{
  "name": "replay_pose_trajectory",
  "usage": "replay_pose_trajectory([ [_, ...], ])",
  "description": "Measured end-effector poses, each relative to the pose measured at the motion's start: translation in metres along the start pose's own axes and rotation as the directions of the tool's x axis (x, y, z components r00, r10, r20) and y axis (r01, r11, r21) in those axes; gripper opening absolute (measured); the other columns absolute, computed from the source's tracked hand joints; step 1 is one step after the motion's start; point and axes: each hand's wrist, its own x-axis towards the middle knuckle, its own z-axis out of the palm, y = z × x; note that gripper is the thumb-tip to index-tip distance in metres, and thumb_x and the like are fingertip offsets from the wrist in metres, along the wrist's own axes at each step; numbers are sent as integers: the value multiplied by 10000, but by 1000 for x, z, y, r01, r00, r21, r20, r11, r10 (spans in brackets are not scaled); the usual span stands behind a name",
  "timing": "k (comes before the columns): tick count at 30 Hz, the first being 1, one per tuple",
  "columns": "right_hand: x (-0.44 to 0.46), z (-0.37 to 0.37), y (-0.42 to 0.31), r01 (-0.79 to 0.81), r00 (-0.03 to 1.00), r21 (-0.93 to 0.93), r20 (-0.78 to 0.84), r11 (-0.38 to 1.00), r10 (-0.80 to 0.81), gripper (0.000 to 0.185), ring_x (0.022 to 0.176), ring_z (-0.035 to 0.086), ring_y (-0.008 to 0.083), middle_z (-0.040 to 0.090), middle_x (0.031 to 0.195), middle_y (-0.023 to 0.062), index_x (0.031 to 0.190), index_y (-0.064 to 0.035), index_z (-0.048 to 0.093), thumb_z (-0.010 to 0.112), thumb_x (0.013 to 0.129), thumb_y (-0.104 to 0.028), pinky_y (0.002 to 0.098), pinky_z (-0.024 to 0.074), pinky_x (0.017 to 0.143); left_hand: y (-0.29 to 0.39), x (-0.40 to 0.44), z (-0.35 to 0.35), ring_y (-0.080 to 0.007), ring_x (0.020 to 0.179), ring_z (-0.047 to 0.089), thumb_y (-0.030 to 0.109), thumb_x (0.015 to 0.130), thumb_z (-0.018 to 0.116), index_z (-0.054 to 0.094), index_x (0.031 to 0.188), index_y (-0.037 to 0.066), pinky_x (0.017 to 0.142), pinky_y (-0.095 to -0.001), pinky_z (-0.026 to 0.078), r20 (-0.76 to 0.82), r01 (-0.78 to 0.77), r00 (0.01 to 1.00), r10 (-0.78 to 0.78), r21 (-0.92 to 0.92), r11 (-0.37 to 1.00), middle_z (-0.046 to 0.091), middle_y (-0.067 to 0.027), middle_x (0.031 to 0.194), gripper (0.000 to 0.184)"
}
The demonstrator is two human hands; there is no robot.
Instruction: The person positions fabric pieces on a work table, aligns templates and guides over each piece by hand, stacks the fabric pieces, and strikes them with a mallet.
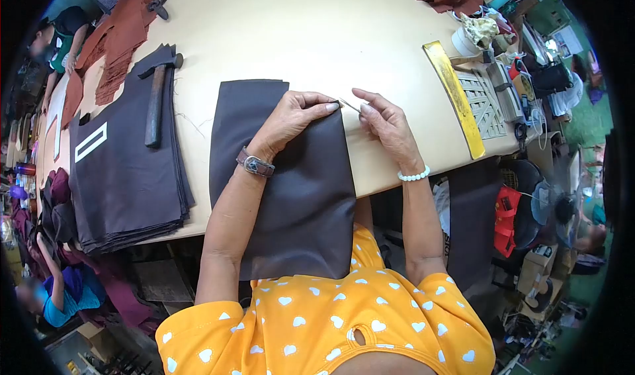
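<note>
A dark brown leather-like panel (297,196) lies partly on the table and hangs over its front edge against my lap. My left hand (296,117) is closed in a pinch on the panel's upper right corner. Just right of that corner, my right hand (391,127) grips a thin, pointed metal tool (352,105) between thumb and fingers. The tool's tip is at the corner by my left fingertips; its exact kind is too small to make out. A second edge of dark material shows at the panel's top left.
On the left, a hammer (156,107) and a white rectangular frame (91,141) rest on stacked dark panels (132,183). Reddish-brown pieces (122,57) lie beyond. A yellow bar (454,100) lies right, beside a slatted panel (481,103). Two people (66,37) (69,292) are at left.
</note>
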Motion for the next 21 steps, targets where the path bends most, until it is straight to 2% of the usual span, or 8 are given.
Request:
replay_pose_trajectory([
  [8,-1,4,-3,49,999,-82,-19,995,-50,436,629,458,11,515,665,-56,1296,-42,464,576,906,-201,163,355,570,-3,2,1,-20,744,554,163,862,621,677,978,13,688,-165,451,6,0,1000,0,5,1000,647,23,830,197],
  [21,0,5,2,89,995,-69,-40,994,-92,456,621,454,11,516,648,-52,1302,-27,449,590,897,-183,163,357,567,-2,1,1,-23,737,556,159,863,620,676,979,13,682,-165,453,-2,13,1000,-13,-11,1000,650,16,837,195],
])
